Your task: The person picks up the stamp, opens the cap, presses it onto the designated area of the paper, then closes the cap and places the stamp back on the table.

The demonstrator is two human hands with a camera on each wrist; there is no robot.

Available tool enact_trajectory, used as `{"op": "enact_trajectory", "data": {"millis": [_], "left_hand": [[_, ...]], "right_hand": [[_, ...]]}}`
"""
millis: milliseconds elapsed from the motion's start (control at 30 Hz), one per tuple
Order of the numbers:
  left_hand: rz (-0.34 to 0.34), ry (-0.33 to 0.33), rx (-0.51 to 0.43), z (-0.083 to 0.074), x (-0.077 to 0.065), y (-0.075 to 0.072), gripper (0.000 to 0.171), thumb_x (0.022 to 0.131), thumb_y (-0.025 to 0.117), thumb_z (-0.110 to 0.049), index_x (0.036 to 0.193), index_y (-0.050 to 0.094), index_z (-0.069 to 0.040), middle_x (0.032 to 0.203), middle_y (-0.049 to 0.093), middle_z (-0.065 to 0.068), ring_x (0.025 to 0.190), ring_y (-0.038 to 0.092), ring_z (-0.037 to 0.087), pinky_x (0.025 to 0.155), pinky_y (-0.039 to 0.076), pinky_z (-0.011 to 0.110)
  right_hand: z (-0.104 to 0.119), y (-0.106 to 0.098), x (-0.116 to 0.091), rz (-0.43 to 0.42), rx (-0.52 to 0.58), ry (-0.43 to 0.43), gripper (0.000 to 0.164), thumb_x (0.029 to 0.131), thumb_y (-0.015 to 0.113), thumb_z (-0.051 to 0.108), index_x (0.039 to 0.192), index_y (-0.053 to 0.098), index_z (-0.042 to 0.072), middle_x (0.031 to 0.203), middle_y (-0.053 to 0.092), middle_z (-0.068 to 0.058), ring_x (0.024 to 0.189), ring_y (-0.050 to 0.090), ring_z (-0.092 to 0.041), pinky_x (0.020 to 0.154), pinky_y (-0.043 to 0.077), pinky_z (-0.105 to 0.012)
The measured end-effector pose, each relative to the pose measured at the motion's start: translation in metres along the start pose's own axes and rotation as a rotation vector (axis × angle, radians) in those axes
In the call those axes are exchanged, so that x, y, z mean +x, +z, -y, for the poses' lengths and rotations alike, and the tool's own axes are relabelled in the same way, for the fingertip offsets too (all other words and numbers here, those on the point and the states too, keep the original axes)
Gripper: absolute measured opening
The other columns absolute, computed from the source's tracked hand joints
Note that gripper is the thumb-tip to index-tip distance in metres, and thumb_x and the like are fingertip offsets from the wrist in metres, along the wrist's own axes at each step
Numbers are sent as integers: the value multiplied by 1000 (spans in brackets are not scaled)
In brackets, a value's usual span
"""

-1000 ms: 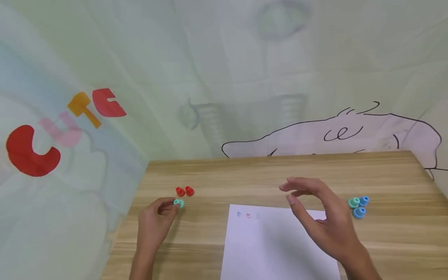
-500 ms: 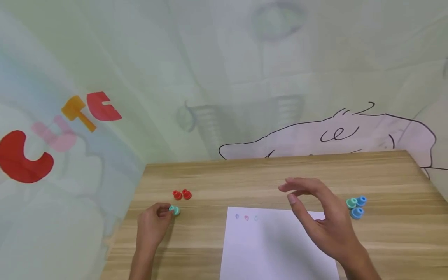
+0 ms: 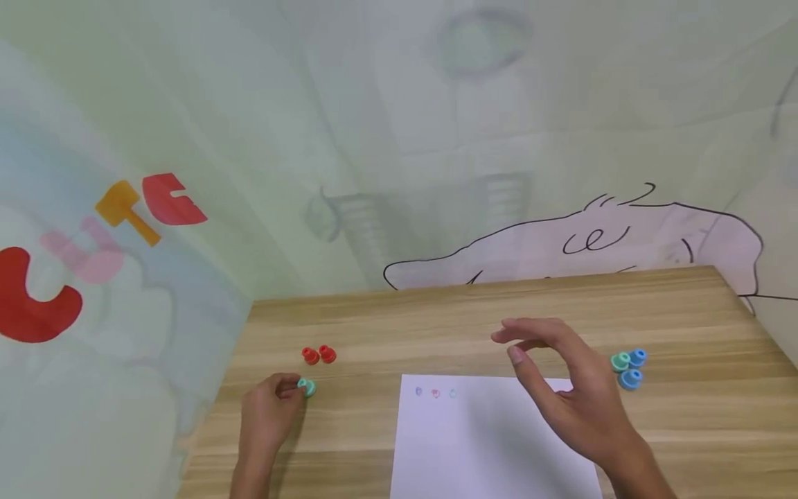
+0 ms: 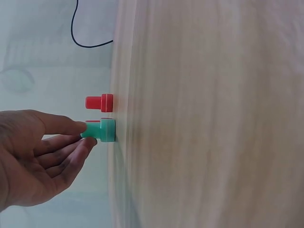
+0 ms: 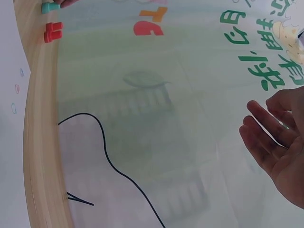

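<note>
My left hand (image 3: 267, 419) pinches a teal toy stamp (image 3: 308, 388) by its narrow handle, between thumb and fingertips. In the left wrist view the stamp (image 4: 107, 130) stands upright with its wide base at the tabletop. Two red stamps (image 3: 327, 354) stand just behind it, one partly hidden by the teal one in that view. My right hand (image 3: 580, 395) hovers over the white paper (image 3: 492, 443), thumb and loosely curved fingers apart, holding nothing. Three small faint prints (image 3: 436, 393), bluish, red and teal, mark the paper's upper left corner.
To the right of my right hand, a green stamp (image 3: 620, 362) and two blue stamps (image 3: 632, 379) stand close together on the wooden table (image 3: 436, 326). A printed cloth backdrop (image 3: 349, 138) rises behind the table's back edge and along its left side.
My left hand has brought the teal stamp slightly nearer to me, farther from the red stamps. The head view has shifted a little. My right hand keeps its pose.
</note>
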State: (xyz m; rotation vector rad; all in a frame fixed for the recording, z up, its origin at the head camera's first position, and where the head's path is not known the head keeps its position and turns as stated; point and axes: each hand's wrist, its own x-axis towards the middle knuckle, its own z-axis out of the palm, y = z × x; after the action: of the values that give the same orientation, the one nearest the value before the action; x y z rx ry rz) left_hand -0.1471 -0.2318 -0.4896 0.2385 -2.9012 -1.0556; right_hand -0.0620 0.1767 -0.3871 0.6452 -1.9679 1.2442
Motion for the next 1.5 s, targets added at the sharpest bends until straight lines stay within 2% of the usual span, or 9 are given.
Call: {"op": "enact_trajectory", "data": {"millis": [333, 433, 567, 633, 733, 867, 1067, 1267, 1500], "left_hand": [[25, -7, -3, 6, -5, 0, 26, 91, 78, -3, 114, 73, 8, 108, 77, 28, 97, 78, 37, 77, 68, 36], [26, -30, 17, 5, -9, -3, 30, 93, 78, -10, 117, 73, 7, 112, 77, 28, 102, 77, 40, 82, 67, 44], [-10, 11, 38, 1, -17, -8, 37, 95, 79, -14, 125, 71, 6, 126, 71, 30, 114, 70, 46, 90, 64, 56], [-38, 60, 32, -3, -22, -9, 38, 94, 80, -12, 127, 70, 4, 132, 67, 29, 121, 66, 47, 93, 63, 58], [-104, 157, -8, -14, -28, -8, 36, 92, 83, -7, 125, 72, 1, 133, 68, 21, 123, 66, 39, 92, 64, 54], [-215, 337, -73, -34, -39, -1, 38, 83, 89, 3, 118, 76, -4, 125, 73, 10, 116, 69, 22, 84, 65, 33], [-270, 609, -182, -61, -52, 3, 48, 76, 91, 8, 118, 78, -11, 120, 74, 3, 112, 65, 6, 83, 53, 7], [-261, 790, -281, -86, -61, 4, 47, 77, 90, 6, 120, 78, -10, 120, 75, 7, 111, 68, 15, 88, 55, 10], [-264, 907, -413, -108, -71, 6, 28, 95, 83, -19, 118, 78, -5, 116, 76, 13, 105, 71, 16, 84, 57, 14]], "right_hand": [[-9, -23, 2, -54, -61, -20, 17, 97, 67, -7, 113, 72, -9, 109, 77, -11, 108, 70, -9, 98, 55, -16], [-16, -40, -6, -13, -174, 102, 28, 95, 70, -7, 121, 74, 1, 115, 77, -7, 109, 69, -4, 99, 53, -13], [-31, -67, -19, 152, -388, 347, 39, 97, 75, 4, 134, 69, 16, 128, 72, 1, 112, 64, -9, 81, 54, -14], [-42, -78, -25, 235, -478, 432, 37, 99, 76, 13, 135, 68, 18, 131, 70, -1, 114, 61, -18, 76, 52, -17], [-62, -94, -34, 306, -542, 474, 34, 99, 77, 16, 131, 69, 11, 130, 69, -14, 118, 61, -38, 90, 55, -39], [-86, -108, -43, 342, -589, 514, 30, 96, 78, 10, 123, 71, 1, 126, 69, -27, 122, 58, -51, 95, 48, -65], [-109, -120, -54, 419, -656, 630, 27, 95, 78, 9, 116, 72, -6, 123, 67, -35, 116, 55, -59, 93, 47, -72], [-120, -127, -61, 461, -711, 634, 22, 90, 82, 9, 107, 75, -3, 120, 69, -35, 113, 55, -61, 95, 46, -74], [-125, -133, -62, 526, -721, 717, 25, 91, 82, 16, 108, 76, -1, 118, 71, -34, 114, 55, -60, 90, 47, -75]]}}
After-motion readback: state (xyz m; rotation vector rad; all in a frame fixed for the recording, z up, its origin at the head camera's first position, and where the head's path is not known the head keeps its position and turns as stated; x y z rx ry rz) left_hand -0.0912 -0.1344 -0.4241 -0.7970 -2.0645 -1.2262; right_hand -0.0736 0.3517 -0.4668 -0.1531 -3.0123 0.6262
